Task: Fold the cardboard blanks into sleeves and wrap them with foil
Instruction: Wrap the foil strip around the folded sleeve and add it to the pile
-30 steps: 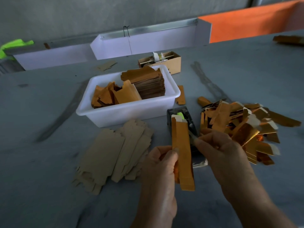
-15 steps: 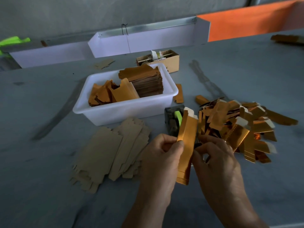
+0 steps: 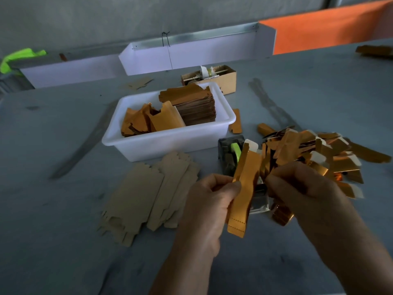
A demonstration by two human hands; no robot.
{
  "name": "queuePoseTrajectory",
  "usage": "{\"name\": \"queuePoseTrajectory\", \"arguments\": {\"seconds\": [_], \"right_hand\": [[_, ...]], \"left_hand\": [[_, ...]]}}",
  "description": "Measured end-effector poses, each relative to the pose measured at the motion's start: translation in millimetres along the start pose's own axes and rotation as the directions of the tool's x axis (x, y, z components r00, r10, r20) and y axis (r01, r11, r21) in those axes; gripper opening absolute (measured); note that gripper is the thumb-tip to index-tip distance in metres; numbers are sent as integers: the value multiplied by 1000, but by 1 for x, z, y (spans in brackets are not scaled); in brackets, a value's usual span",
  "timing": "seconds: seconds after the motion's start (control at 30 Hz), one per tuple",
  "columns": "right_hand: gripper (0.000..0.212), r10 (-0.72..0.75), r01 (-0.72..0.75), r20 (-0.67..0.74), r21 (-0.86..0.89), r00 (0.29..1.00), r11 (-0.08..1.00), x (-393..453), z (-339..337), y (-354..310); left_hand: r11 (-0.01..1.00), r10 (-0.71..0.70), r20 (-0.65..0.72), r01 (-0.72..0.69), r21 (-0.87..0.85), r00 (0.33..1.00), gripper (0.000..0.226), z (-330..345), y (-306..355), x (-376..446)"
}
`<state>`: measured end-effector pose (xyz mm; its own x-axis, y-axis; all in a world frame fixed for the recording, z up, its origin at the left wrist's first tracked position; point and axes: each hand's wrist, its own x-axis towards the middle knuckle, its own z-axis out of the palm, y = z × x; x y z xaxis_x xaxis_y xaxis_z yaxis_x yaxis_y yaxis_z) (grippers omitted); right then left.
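My left hand (image 3: 209,201) pinches a long gold foil-wrapped cardboard sleeve (image 3: 244,188), held tilted above the grey desk (image 3: 63,252). My right hand (image 3: 302,188) is curled just beside it; whether it grips anything, I cannot tell.

Both forearms reach forward, close together. The left hand (image 3: 209,201) has fingers curled, its thumb pinching. The right hand (image 3: 302,188) is curled, knuckles up, just beside it.

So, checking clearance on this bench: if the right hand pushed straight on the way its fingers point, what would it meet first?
Probably the gold sleeve that the left hand holds; the right hand points left at it, though depth is unclear.
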<state>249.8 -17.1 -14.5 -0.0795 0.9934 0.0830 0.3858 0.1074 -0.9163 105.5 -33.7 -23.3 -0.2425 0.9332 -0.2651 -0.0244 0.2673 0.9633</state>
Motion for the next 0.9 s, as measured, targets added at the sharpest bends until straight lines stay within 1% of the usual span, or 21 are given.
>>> {"name": "queuePoseTrajectory", "arguments": {"seconds": [0.03, 0.07, 0.13, 0.23, 0.37, 0.5, 0.6, 0.7, 0.8, 0.9], "right_hand": [[5, 42, -48, 66, 95, 997, 994, 0, -1, -3], [6, 56, -72, 121, 135, 991, 988, 1, -1, -5], [11, 31, -55, 194, 122, 981, 991, 1, 0, -6], [18, -23, 6, 235, 74, 972, 997, 2, 2, -5], [20, -70, 73, 225, -5, 972, 997, 4, 2, -8], [31, -89, 104, 180, -72, 980, 992, 6, 3, -9], [26, -77, 90, 117, -106, 990, 990, 8, 4, -7], [24, -91, 105, 92, -165, 992, 981, 7, 7, -6], [25, -97, 109, 75, -184, 992, 977, 6, 9, -7], [25, -98, 113, 72, -245, 993, 963, 6, 10, -11]], "left_hand": [[1000, 2, 2, -2, -16, 1000, 10, 0, 0, -1], [999, 7, 0, -7, -34, 1000, 9, 0, -1, -3], [998, 21, -8, -21, -64, 1000, 6, 1, -1, -6], [997, 38, -32, -40, -66, 999, 5, 1, -3, -9], [996, 54, 0, -54, -69, 999, 3, 1, -1, -12], [996, 49, 3, -48, -75, 999, 4, 1, 0, -14], [996, 48, -6, -48, -76, 999, 4, 2, -1, -15], [994, 72, 6, -71, -82, 997, 5, 2, 0, -16], [993, 92, 29, -89, -82, 995, 7, 1, -2, -17], [990, 60, 79, -49, -133, 995, 8, 0, -4, -16]]}}
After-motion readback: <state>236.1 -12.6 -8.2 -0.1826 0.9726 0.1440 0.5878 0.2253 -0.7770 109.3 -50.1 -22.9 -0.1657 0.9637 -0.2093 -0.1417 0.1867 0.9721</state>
